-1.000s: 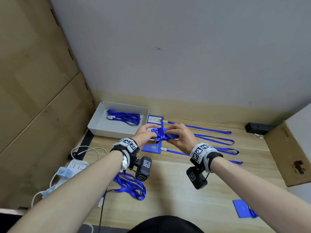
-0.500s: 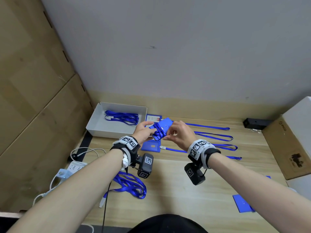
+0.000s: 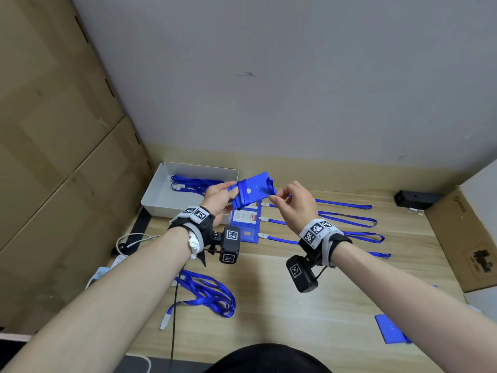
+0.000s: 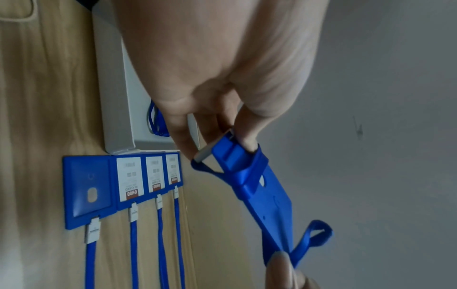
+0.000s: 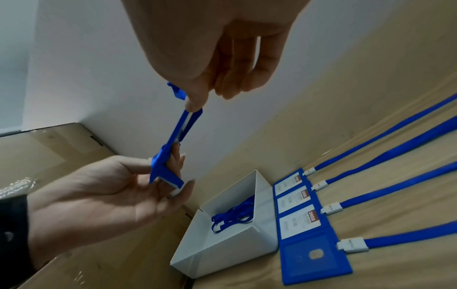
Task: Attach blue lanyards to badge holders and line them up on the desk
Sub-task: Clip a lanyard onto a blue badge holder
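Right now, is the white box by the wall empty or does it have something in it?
Not empty. The white box is open-topped and holds a bundle of blue lanyards lying on its bottom.

"UHOO" on badge-holder card inserts (image 5: 312,216), possibly "ORICO" on cardboard box (image 3: 460,235)

Grey wall (image 3: 295,76) (scuffed) behind wooden desk (image 3: 269,305), cardboard (image 3: 53,130) leftward.

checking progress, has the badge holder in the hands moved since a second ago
Yes. The badge holder has risen off the row of finished badges, now held up level with the white tray rim.
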Demonstrator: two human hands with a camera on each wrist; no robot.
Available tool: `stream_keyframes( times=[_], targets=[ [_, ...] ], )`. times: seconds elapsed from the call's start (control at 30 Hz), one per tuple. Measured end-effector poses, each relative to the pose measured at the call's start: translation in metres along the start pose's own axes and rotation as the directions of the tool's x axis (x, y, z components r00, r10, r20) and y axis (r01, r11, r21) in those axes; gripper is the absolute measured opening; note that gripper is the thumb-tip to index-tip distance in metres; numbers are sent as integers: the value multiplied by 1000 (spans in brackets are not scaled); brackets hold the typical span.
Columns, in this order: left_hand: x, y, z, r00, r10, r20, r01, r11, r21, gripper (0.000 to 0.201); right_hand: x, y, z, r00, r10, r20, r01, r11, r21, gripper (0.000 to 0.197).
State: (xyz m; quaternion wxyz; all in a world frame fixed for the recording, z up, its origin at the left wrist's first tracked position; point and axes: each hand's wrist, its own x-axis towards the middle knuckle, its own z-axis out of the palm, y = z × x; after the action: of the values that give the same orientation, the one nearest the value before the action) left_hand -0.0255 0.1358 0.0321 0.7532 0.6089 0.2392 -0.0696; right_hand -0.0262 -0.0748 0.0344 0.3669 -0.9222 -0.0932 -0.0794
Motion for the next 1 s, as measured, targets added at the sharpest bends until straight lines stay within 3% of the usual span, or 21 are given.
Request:
stream_keyframes(
  times=[0.13,0.2,0.33,0.43,0.57,0.73,0.9,0.93,1.0],
  targets=[
    [-2,-7,-8,1000,6,19,-7,999,48,22,-2,11,0,985,-12,171,-3,996,85,21],
    [-2,-10,-14,1000,-9,28,7,997,74,20,-5,22,0,969,22,245,-71,978,197,20],
    [0,-20,-23,999,-1,47,-10,971,239,21,-9,38,-3,956,148,255,-221,931,290,18],
    [7,-32,-31,997,58,-42,-38,930,366,21,-10,45,-5,946,221,238,-291,901,320,19],
    [14,-54,-41,987,42,-157,29,907,421,19,-16,53,-6,924,266,276,-362,842,399,24],
    [1,-105,-34,990,-70,-125,118,894,432,15,-38,55,7,855,384,350,-515,544,662,24],
    [-8,-169,-33,960,-168,-225,243,898,366,12,-74,71,37,709,465,531,-680,247,691,22],
    [-10,-178,-34,950,-193,-246,267,911,314,12,-83,76,44,680,471,562,-705,211,677,22],
    [-12,-193,-34,937,-245,-248,298,933,201,14,-100,86,55,653,473,591,-740,236,630,26]
  ],
)
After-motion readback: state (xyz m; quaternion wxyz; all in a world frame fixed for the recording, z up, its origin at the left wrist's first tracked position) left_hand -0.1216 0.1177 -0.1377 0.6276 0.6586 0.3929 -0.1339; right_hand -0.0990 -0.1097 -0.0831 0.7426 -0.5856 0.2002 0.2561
